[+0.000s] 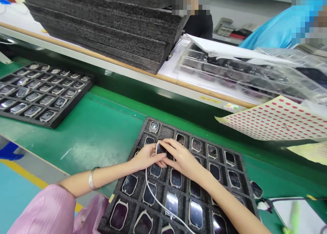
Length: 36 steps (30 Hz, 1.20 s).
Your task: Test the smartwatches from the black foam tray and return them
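Observation:
Both my hands meet over a black foam tray (146, 121) that holds rows of smartwatch bodies without straps. Between them is a smartwatch (160, 149) with a dark screen and pale frame. My left hand (146, 158) grips it from the left side, its thumb across the lower edge. The fingers of my right hand (180, 156) close on it from the right and partly cover it. A thin white cable (152, 193) runs down from under my left hand across the tray; its upper end is hidden. One watch (154, 126) in the tray's far left corner has a lit screen.
A second foam tray of watches (55, 123) lies at the left on the green bench (94, 125). On the raised shelf are stacked black foam trays (107, 29) and clear plastic trays (219, 68). A red-dotted sticker sheet (276, 120) overhangs its edge. Two people are beyond.

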Each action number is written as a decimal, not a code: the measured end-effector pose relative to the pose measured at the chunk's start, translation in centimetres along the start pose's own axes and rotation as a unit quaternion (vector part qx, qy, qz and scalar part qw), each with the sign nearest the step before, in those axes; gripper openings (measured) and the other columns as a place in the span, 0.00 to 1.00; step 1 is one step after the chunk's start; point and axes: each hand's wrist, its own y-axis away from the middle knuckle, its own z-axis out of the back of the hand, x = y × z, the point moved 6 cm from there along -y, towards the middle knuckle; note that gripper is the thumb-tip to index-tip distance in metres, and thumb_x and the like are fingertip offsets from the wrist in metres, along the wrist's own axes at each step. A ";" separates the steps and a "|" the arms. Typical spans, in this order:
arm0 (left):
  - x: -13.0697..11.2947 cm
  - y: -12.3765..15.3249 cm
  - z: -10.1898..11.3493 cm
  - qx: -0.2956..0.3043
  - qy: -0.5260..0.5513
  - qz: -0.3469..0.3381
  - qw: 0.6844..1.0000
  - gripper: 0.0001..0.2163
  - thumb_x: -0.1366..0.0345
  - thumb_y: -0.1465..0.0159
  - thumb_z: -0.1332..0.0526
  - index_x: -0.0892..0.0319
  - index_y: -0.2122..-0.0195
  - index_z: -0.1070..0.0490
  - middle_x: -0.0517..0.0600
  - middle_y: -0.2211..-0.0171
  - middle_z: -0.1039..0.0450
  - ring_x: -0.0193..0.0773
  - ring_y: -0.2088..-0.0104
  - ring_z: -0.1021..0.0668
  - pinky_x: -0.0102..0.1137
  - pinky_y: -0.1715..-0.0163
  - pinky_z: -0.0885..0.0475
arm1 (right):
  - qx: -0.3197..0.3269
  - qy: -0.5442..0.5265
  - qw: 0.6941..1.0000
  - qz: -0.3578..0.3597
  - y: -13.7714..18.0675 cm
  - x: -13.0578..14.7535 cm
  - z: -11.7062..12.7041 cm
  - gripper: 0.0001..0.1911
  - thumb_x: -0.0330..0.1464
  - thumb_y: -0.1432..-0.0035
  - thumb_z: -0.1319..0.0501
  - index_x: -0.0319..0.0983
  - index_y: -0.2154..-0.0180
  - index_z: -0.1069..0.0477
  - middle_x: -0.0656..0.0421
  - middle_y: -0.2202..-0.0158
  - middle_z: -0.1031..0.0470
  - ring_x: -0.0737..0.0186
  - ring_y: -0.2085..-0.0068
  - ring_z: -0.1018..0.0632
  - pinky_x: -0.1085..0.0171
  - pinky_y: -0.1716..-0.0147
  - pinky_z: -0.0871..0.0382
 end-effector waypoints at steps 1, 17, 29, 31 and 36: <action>0.0 0.1 0.1 -0.002 -0.001 0.000 1.000 0.21 0.53 0.46 0.33 0.66 0.61 0.32 0.51 0.74 0.26 0.38 0.75 0.22 0.32 0.73 0.24 | -0.006 0.000 1.000 0.001 0.0 0.1 -0.1 0.23 0.31 0.39 0.41 0.38 0.43 0.39 0.47 0.48 0.33 0.49 0.49 0.28 0.50 0.51 0.29; -1.0 1.2 0.3 -0.001 -0.055 -0.019 0.998 0.16 0.55 0.42 0.36 0.65 0.65 0.33 0.45 0.82 0.31 0.31 0.86 0.29 0.23 0.86 0.34 | -0.126 -0.138 0.982 0.033 0.2 0.7 0.1 0.23 0.28 0.42 0.38 0.40 0.44 0.37 0.51 0.54 0.30 0.57 0.55 0.25 0.59 0.56 0.27; -0.8 1.3 0.5 -0.014 -0.074 -0.021 0.997 0.18 0.53 0.42 0.36 0.64 0.62 0.33 0.44 0.81 0.32 0.29 0.86 0.30 0.23 0.87 0.36 | -0.115 -0.173 0.978 0.031 0.3 0.1 -0.5 0.26 0.28 0.41 0.38 0.41 0.42 0.39 0.51 0.54 0.31 0.56 0.56 0.26 0.57 0.58 0.27; -0.8 1.3 0.5 -0.014 -0.076 -0.019 0.997 0.19 0.52 0.42 0.36 0.64 0.62 0.33 0.44 0.80 0.31 0.29 0.86 0.30 0.23 0.88 0.36 | -0.115 -0.176 0.977 0.032 0.3 0.1 -0.5 0.26 0.28 0.41 0.38 0.41 0.42 0.39 0.51 0.54 0.31 0.56 0.56 0.26 0.58 0.59 0.26; -0.9 1.3 0.5 -0.012 -0.082 -0.026 0.996 0.18 0.53 0.42 0.37 0.65 0.62 0.33 0.44 0.80 0.32 0.29 0.87 0.31 0.22 0.88 0.37 | -0.111 -0.181 0.977 0.029 0.3 0.1 -0.6 0.25 0.29 0.41 0.38 0.41 0.43 0.38 0.51 0.54 0.31 0.58 0.58 0.26 0.62 0.65 0.26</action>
